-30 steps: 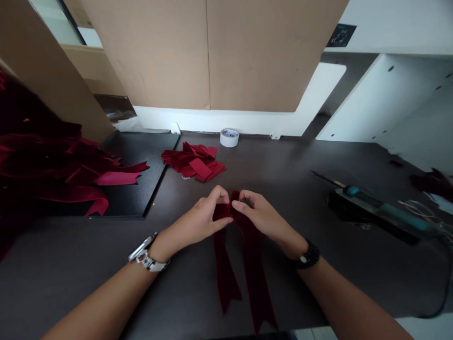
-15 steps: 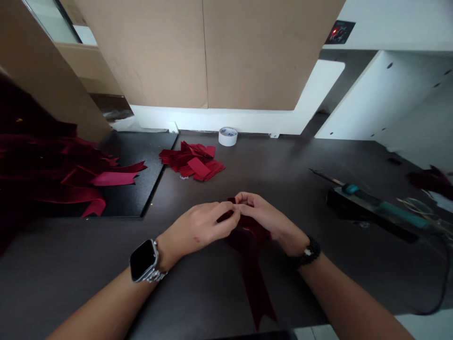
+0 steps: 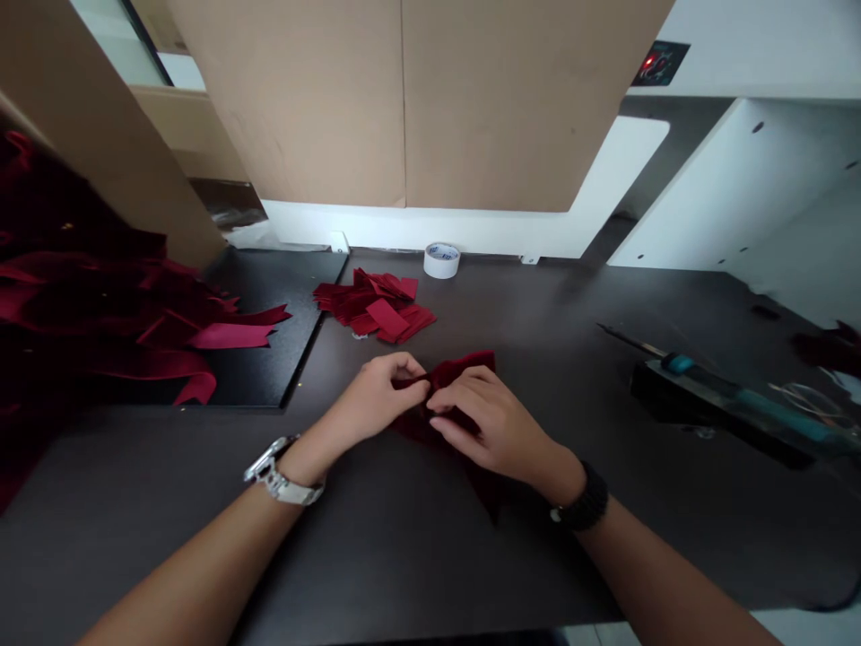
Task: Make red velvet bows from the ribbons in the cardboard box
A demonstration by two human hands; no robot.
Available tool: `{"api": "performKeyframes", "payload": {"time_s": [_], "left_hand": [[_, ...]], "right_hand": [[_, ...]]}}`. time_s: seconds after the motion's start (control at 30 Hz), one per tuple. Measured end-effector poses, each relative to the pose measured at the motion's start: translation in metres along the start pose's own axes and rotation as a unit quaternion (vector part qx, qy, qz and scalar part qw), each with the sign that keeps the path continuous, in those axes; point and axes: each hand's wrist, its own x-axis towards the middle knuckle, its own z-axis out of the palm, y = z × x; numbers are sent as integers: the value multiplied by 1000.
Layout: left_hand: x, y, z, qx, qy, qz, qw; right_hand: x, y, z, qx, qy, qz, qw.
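A dark red velvet ribbon bow (image 3: 464,366) is between my hands, low over the dark tabletop. My left hand (image 3: 387,395) pinches it from the left side near the middle. From the right, my right hand (image 3: 488,417) closes its fingertips on the bow's centre and covers much of it. One loop shows above the right fingers, and a tail hangs down toward me under that hand. What exactly lies between the fingertips is too small and dark to make out.
Beyond my hands lie a pile of short red ribbon pieces (image 3: 387,309) and a white tape roll (image 3: 442,260). A heap of red ribbon bows (image 3: 168,314) lies at left, partly on a black board (image 3: 269,368). At right rests a teal-handled soldering iron (image 3: 733,395) with its cable.
Both hands have turned the bow; a loop now shows above the right hand, and the tail is less extended. My left wrist has rotated. The view has shifted slightly.
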Motion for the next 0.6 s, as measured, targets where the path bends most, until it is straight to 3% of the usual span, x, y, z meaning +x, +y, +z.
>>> {"api": "performKeyframes", "payload": {"time_s": [0.07, 0.17, 0.3, 0.43, 0.6], "left_hand": [[2, 0, -4, -87, -12, -55, 995], [1, 2, -5, -183, -32, -115, 976], [-4, 8, -3, -243, -72, -157, 954], [-5, 11, 2, -271, -69, -134, 951], [-3, 5, 6, -248, -74, -69, 964]], "right_hand": [[-1, 6, 2, -41, -17, 30, 999], [-2, 12, 4, -88, -25, 18, 996], [-3, 11, 8, -139, 39, -8, 990], [-5, 8, 10, -128, 102, -40, 986], [-4, 4, 8, -106, 124, -10, 987]]}}
